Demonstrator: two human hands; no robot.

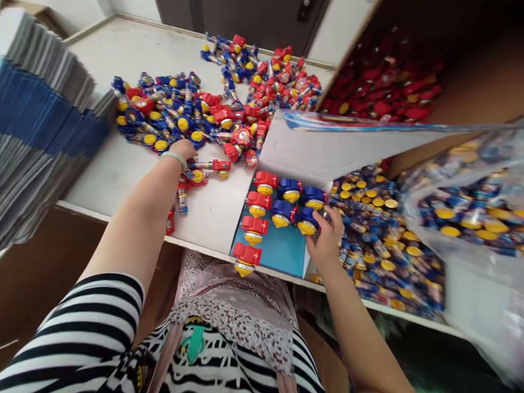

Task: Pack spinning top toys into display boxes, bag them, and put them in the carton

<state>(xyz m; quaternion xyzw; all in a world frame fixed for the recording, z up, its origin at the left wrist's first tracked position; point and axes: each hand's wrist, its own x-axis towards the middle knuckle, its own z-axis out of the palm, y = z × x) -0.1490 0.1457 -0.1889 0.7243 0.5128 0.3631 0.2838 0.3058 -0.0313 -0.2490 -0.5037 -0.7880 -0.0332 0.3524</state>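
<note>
My right hand (326, 237) is closed with thumb and fingers on a blue toy spinning top (308, 221) with a yellow pointed tip. That top sits at the right side of an open display box (282, 254) with a blue inside. Other blue tops (290, 189) are next to it, and a column of red tops (254, 229) runs down the box's left side. My left hand (185, 149) reaches to the near edge of a loose pile of blue tops (172, 109); its fingers are mostly hidden behind the hand. Beside it lies a red top (221, 166) with its stick.
Folded cartons (49, 103) are stacked high at the left. More red tops (286, 82) are heaped at the back. Right of the box lie many blue tops (380, 245), a clear plastic bag (434, 202) of them, and a large carton (466, 82) holding red ones.
</note>
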